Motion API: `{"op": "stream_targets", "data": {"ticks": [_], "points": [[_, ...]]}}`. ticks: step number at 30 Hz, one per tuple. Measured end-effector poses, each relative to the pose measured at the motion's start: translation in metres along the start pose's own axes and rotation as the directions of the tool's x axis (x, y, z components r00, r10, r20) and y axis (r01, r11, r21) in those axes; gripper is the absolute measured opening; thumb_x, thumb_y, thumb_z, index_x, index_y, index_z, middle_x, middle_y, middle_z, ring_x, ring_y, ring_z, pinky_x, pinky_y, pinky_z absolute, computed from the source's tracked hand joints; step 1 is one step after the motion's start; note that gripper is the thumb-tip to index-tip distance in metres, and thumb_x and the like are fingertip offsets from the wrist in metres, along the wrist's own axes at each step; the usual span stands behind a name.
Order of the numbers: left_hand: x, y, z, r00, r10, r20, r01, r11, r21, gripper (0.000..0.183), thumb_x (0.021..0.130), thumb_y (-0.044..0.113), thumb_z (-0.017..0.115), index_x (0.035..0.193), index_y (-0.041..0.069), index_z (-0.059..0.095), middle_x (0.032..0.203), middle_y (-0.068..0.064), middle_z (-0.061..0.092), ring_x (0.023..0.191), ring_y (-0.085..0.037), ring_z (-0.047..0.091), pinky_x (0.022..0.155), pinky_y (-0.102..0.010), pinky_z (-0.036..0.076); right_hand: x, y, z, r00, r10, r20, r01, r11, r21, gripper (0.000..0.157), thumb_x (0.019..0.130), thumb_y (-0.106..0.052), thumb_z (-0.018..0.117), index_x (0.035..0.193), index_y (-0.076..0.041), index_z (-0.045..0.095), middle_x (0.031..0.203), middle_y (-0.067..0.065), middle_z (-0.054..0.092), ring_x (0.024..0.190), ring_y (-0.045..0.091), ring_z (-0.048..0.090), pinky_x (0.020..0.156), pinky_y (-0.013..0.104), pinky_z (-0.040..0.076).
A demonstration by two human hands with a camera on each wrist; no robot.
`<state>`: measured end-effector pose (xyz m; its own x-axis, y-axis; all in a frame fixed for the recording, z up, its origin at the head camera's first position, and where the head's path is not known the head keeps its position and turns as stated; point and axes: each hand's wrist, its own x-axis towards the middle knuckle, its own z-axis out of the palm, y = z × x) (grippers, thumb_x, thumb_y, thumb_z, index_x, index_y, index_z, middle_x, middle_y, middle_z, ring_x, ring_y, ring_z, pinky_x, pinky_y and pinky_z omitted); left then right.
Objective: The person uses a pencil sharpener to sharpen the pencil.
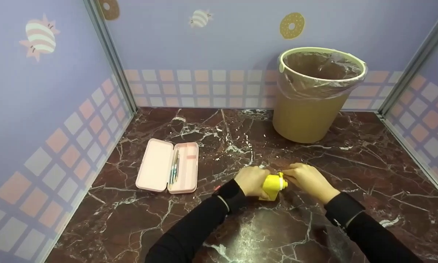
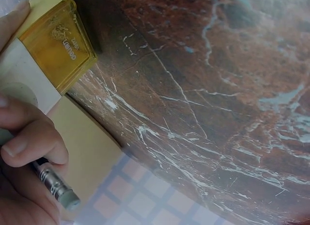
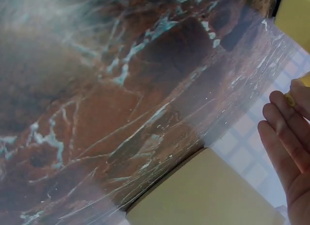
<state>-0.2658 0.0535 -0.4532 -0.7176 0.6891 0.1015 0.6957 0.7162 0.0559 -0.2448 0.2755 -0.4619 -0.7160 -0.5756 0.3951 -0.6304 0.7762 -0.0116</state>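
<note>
A yellow pencil sharpener [image 1: 272, 187] stands over the tabletop between both hands. My left hand [image 1: 253, 179] grips its body from the left. In the left wrist view its see-through yellow shavings drawer [image 2: 63, 48] shows, with bits inside. A pencil [image 2: 57, 185] is also in the left fingers, its ferrule and eraser end sticking out; its other end is hidden. From the right, my right hand [image 1: 308, 179] pinches the small yellow crank knob [image 3: 289, 99] between thumb and index finger, the other fingers extended.
An open pink pencil case [image 1: 185, 168] with several pencils [image 1: 174, 170] lies to the left. At the back right stands a lined waste bin [image 1: 306, 117]. Pale specks dot the marbled tabletop [image 1: 237, 142], and patterned walls [image 1: 219, 36] enclose it.
</note>
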Motion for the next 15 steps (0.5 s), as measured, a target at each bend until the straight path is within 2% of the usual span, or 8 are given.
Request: {"op": "stream_targets", "data": {"ticks": [7,15], "points": [[-0.0015,0.0002,0.0006,1.0,-0.009,-0.008,0.009,1.0,0.008,0.052,0.066,0.048,0.092,0.097,0.015,0.068,0.092,0.001,0.078,0.08,-0.019,0.074,0.066,-0.034,0.06,-0.0043,0.0012,0.0028,1.0,-0.001,0.03,0.0,1.0,0.029,0.017,0.086,-0.004,0.077,0.102,-0.007,0.08,0.089,0.008,0.074,0.078,0.025,0.073,0.071,0.041,0.061],[-0.0032,0.0018,0.0022,0.999,-0.038,-0.028,0.038,0.999,0.005,0.052,0.065,0.05,0.092,0.096,0.015,0.069,0.09,0.0,0.077,0.079,-0.018,0.074,0.063,-0.033,0.059,-0.0066,0.0025,0.0057,0.999,0.016,0.044,-0.019,0.997,0.078,0.018,0.085,-0.003,0.076,0.102,-0.007,0.08,0.091,0.009,0.075,0.08,0.026,0.073,0.074,0.043,0.061]]}}
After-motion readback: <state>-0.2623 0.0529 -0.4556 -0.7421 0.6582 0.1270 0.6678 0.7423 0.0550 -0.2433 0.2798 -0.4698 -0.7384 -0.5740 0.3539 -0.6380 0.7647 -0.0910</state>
